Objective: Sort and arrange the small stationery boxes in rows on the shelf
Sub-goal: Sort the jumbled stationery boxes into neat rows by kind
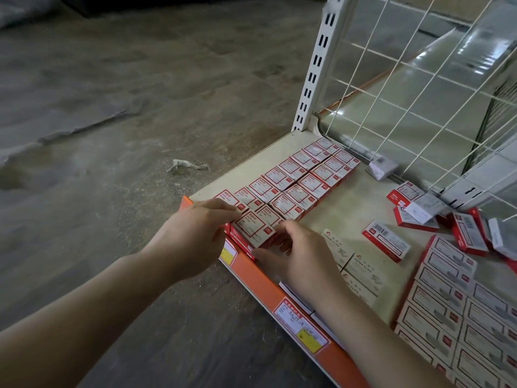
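Observation:
Two rows of small red-and-beige stationery boxes (293,175) run from the back of the cream shelf (349,214) to its front edge. The front box (253,229) of the right-hand row sits slightly askew between my hands. My left hand (195,231) reaches in from the left, its straight fingers resting on the front of the left-hand row and touching that box's left side. My right hand (296,253) curls round the box's right and near sides, thumb along its front.
Beige paper clip boxes (361,264) lie just right of my right hand. Loose red boxes (386,243) and a jumbled pile (461,231) sit further right, with ordered rows (447,303) at the near right. An orange rail (268,287) edges the shelf; wire grid (419,93) behind.

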`<state>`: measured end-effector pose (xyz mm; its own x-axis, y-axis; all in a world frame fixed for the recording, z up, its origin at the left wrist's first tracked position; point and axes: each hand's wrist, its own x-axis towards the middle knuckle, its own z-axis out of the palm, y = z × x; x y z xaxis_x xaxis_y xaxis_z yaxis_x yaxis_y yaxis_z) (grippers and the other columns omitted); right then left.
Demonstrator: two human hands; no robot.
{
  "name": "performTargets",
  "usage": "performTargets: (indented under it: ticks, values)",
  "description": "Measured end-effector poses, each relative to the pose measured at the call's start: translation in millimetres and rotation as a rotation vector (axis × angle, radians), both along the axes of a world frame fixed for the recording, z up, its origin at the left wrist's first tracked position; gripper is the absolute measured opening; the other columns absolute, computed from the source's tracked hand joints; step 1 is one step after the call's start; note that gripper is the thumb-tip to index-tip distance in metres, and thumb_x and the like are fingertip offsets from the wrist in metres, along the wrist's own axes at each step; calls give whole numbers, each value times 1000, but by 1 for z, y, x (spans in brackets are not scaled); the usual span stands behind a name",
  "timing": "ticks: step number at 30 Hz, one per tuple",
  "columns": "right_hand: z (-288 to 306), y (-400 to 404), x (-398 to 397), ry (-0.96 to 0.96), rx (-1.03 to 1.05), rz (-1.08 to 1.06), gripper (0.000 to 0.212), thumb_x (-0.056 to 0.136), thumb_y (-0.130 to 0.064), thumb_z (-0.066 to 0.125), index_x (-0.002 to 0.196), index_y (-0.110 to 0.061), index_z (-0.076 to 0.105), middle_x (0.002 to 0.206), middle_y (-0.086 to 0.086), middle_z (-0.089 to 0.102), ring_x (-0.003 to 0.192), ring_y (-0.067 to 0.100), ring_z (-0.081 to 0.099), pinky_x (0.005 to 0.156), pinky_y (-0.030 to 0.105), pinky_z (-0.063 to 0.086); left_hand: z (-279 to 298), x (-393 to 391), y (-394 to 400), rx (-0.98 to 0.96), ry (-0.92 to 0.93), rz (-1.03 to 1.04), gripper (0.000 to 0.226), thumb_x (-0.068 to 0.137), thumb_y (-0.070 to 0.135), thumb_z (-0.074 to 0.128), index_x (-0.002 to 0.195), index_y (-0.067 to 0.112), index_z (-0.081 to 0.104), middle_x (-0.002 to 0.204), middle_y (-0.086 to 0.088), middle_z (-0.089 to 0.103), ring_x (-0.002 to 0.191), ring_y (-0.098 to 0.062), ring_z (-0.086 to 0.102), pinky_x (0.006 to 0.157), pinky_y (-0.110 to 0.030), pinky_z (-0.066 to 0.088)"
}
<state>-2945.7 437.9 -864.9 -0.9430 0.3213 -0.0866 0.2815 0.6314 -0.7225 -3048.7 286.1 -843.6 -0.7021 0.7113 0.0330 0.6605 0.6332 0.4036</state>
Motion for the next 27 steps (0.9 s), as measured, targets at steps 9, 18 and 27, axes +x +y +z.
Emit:
performTargets:
  ticks: [9,18,27]
  values:
    - [2,0,0,7,12,5,52,78,-53,65,116,-21,51,113,-8,62,100,6,58,75,12,45,2,1,-1,-11,-5,-12,45,92,8,42,133,26,50,141,12,43,129,-5,39,97,-15,34]
    - [1,-3,0,-11,9,7,57,76,-55,63,118,-20,50,115,-7,61,103,9,59,82,21,51,1,2,-1,-25,6,-24,44,93,9,41,134,26,49,143,13,40,130,-6,37,99,-17,35]
    - [0,-2,1,6,1,12,51,80,-52,62,118,-19,53,112,-7,63,101,8,60,82,21,52,2,3,-2,-71,17,-33,47,95,11,37,138,29,42,145,15,36,132,-6,33,100,-20,36]
